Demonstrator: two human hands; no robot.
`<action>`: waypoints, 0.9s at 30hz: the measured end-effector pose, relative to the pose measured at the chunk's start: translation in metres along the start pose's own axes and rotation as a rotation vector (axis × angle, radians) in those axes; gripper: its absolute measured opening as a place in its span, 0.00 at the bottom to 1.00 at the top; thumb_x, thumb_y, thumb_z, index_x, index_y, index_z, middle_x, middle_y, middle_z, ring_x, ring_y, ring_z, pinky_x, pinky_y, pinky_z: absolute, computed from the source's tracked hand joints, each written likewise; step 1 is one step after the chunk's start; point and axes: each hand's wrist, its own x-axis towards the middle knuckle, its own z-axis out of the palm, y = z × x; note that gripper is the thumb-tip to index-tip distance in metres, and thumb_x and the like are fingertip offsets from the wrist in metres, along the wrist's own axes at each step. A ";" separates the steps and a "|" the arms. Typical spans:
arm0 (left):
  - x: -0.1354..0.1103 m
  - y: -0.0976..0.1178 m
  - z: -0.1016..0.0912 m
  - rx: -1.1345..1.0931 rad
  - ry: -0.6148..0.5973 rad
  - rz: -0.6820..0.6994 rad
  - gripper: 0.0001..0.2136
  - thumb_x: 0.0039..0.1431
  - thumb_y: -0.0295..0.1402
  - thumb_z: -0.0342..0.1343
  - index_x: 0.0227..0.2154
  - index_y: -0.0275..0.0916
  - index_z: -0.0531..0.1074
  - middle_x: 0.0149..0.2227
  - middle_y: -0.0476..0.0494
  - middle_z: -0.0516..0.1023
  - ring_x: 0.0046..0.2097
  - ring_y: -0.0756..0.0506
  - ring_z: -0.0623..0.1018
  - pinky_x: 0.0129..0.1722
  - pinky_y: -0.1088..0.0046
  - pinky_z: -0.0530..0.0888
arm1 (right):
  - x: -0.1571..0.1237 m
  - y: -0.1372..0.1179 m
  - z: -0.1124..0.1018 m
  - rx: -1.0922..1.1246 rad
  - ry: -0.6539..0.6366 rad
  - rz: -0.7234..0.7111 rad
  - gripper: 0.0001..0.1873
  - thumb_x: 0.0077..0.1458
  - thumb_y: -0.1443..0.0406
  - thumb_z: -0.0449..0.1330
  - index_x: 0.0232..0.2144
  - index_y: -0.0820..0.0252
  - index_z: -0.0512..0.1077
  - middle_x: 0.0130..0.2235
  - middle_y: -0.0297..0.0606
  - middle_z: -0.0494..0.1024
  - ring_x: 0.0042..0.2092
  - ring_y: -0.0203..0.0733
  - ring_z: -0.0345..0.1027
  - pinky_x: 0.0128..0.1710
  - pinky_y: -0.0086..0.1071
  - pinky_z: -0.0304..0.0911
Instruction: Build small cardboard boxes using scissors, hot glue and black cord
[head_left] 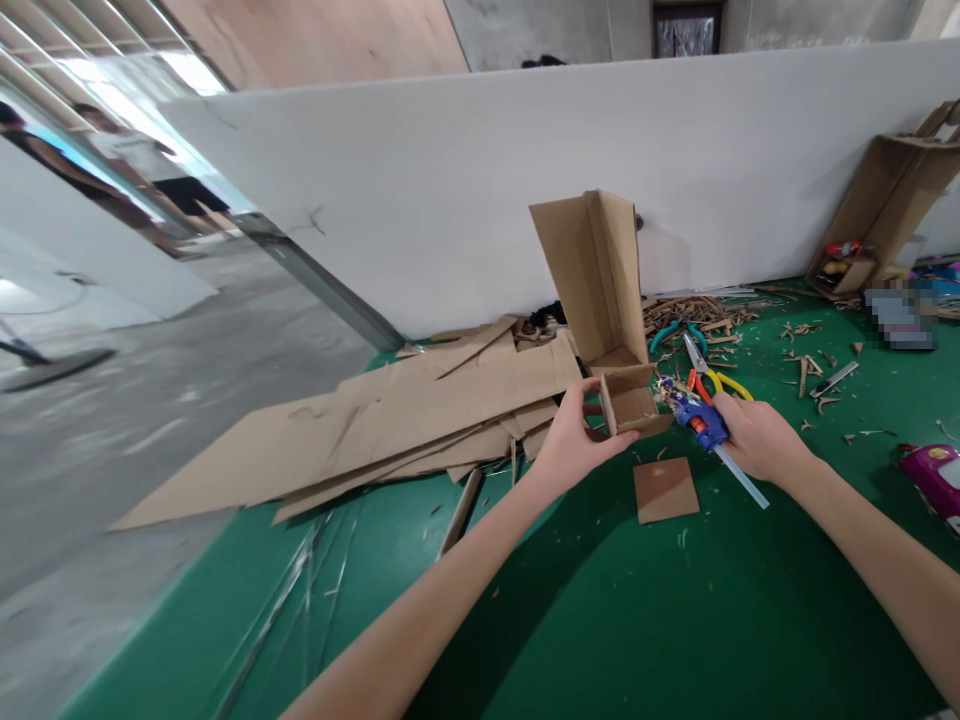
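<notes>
Now, left hand (pixel 574 440): gripping the small cardboard box (pixel 634 402) by its left wall, thumb at the near lower edge.
Right hand (pixel 757 437): closed around the blue glue gun (pixel 705 425), nozzle end right beside the box; touching or not, we can't tell.
Glue stick (pixel 741 476): translucent, poking out of the gun's rear toward us.
Small cardboard box: open side up, just in front of the tall cardboard piece (pixel 600 280); we can't tell if they touch.
Cardboard square (pixel 666 490): flat on the green table (pixel 585 620), nearer us than the box.
Scissors (pixel 703 368): just beyond the gun, orange and yellow handles.
Cardboard sheets (pixel 420 410): piled left, sticking out past the table edge.
Cutter knife (pixel 834 380): right of the scissors, scraps around.
</notes>
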 end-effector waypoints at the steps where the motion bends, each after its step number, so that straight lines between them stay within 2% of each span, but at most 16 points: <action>1: 0.000 0.000 0.000 0.002 -0.005 -0.002 0.31 0.50 0.42 0.66 0.53 0.41 0.59 0.58 0.33 0.67 0.51 0.37 0.76 0.34 0.64 0.79 | 0.000 0.000 0.000 -0.004 -0.004 -0.001 0.05 0.59 0.64 0.50 0.35 0.60 0.63 0.29 0.44 0.77 0.28 0.47 0.71 0.25 0.32 0.47; 9: 0.000 0.000 -0.001 0.013 0.007 0.017 0.31 0.49 0.41 0.66 0.54 0.42 0.60 0.58 0.35 0.67 0.51 0.36 0.76 0.34 0.65 0.79 | 0.000 0.000 0.000 -0.012 0.009 -0.002 0.06 0.59 0.63 0.52 0.35 0.60 0.64 0.29 0.43 0.77 0.28 0.47 0.71 0.26 0.33 0.48; 16: 0.001 -0.003 -0.002 0.036 0.007 0.008 0.33 0.49 0.41 0.67 0.55 0.41 0.59 0.59 0.33 0.67 0.51 0.36 0.76 0.35 0.63 0.80 | -0.001 0.002 0.000 0.053 0.042 -0.047 0.19 0.59 0.65 0.51 0.51 0.66 0.66 0.39 0.48 0.81 0.34 0.49 0.75 0.29 0.34 0.55; 27: 0.001 -0.005 0.000 0.063 -0.008 0.017 0.33 0.49 0.42 0.67 0.55 0.41 0.59 0.57 0.34 0.66 0.51 0.36 0.75 0.35 0.63 0.80 | -0.001 -0.002 -0.001 0.039 0.009 -0.033 0.14 0.59 0.63 0.52 0.45 0.66 0.68 0.36 0.50 0.81 0.34 0.50 0.75 0.29 0.34 0.54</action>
